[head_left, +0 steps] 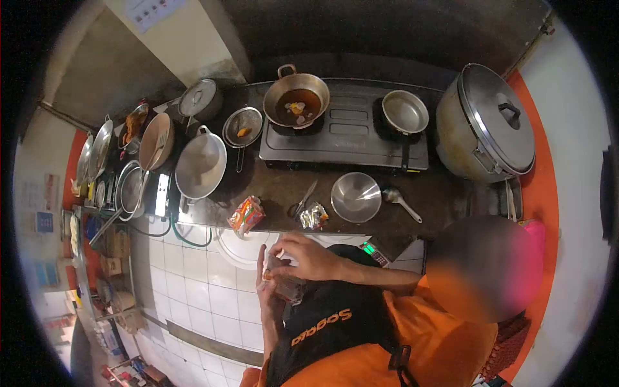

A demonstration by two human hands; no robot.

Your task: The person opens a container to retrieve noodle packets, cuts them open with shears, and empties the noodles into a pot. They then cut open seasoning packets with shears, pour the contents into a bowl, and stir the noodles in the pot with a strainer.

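Note:
My left hand (270, 291) is wrapped round a clear plastic packet (291, 291) with dark brown contents, its index finger pointing up along one side. The fingers of my right hand (308, 257) pinch the packet's upper end from above. Both hands are in front of the counter, close to the black apron. Just beyond them on the counter edge lie a red and orange packet (246, 215), scissors (305, 198) and silver foil sachets (314, 217). Glare and the fingers partly hide the packet I hold.
A steel bowl (356, 197) and a ladle (403, 205) rest on the counter. Behind, a stove (348, 151) carries a wok of brown liquid (298, 106) and a small pan (405, 111). A large lidded pot (461, 132) stands right; a strainer (244, 122) and pan (201, 164) left.

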